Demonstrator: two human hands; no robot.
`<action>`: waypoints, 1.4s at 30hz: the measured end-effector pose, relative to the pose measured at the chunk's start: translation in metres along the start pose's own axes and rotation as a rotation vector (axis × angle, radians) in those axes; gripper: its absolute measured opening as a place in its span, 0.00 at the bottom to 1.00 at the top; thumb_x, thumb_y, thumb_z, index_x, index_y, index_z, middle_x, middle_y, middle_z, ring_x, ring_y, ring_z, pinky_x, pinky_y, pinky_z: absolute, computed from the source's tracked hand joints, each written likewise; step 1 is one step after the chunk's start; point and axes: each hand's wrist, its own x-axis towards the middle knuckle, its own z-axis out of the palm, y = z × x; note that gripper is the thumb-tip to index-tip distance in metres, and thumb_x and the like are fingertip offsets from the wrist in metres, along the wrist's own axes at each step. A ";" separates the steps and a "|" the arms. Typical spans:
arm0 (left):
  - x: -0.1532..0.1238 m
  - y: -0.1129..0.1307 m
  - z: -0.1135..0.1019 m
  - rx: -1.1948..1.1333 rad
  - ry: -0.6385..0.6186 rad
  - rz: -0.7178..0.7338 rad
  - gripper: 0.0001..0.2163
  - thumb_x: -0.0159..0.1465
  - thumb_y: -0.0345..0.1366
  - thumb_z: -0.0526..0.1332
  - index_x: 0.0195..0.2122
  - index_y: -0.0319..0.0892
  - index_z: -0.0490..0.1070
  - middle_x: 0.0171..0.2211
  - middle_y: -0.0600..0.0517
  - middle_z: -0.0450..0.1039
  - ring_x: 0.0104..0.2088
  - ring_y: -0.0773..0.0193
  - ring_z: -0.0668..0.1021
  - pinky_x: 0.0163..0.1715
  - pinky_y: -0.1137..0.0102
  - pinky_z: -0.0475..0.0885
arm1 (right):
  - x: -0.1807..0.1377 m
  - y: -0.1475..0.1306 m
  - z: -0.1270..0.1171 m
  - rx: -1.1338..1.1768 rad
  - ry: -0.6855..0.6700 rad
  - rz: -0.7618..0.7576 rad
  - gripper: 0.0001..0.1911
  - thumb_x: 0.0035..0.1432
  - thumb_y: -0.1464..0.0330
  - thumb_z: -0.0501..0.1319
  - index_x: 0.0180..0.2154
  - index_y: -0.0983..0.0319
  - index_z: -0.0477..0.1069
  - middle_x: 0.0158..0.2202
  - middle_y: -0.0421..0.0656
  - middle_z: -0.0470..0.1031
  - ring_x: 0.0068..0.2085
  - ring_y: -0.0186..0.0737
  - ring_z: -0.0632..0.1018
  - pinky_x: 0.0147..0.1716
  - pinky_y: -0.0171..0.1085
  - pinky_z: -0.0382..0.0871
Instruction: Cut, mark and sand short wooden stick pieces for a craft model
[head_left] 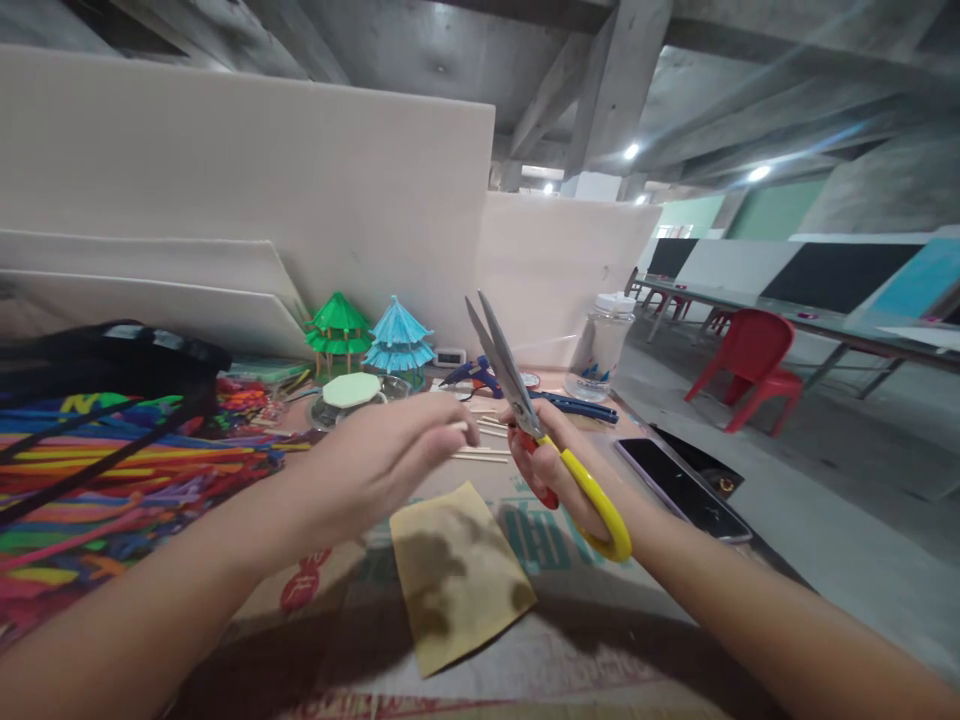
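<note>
— So, what sits furthest left?
— Heaps of coloured sticks (112, 470) on the worktop (577, 625), with a green pavilion model (339, 325) and a blue pavilion model (399, 340) behind.
— And the left hand (390, 455)?
— Its fingers are pinched on a thin wooden stick (459, 426), whose tip pokes out at the fingertips, above a brown paper scrap (457, 570).
— The right hand (555, 470)?
— It is just beside the left, curled through the red and yellow handles of the scissors (517, 395). The blades point up, barely parted, near the stick's tip. Further right stand a jar (604, 340) and a dark phone (679, 485).
</note>
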 end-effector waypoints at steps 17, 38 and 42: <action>0.011 -0.006 0.033 -0.054 0.103 0.014 0.12 0.67 0.31 0.56 0.36 0.42 0.80 0.35 0.51 0.82 0.35 0.62 0.81 0.39 0.71 0.73 | -0.005 0.027 0.021 -0.132 -0.078 -0.159 0.34 0.64 0.41 0.56 0.58 0.59 0.62 0.40 0.44 0.70 0.36 0.41 0.70 0.39 0.41 0.69; 0.007 -0.009 0.016 0.147 -0.046 -0.099 0.11 0.69 0.43 0.59 0.42 0.46 0.79 0.28 0.55 0.77 0.26 0.66 0.73 0.31 0.72 0.64 | -0.009 0.010 0.015 0.140 -0.061 -0.107 0.32 0.65 0.39 0.50 0.55 0.57 0.62 0.38 0.42 0.64 0.34 0.38 0.67 0.34 0.37 0.66; 0.009 -0.015 0.024 0.075 -0.105 -0.115 0.12 0.67 0.45 0.63 0.45 0.46 0.81 0.32 0.53 0.81 0.26 0.65 0.75 0.32 0.72 0.68 | -0.011 0.010 0.015 0.181 -0.083 -0.123 0.31 0.67 0.41 0.51 0.56 0.57 0.62 0.33 0.38 0.62 0.30 0.35 0.65 0.33 0.38 0.65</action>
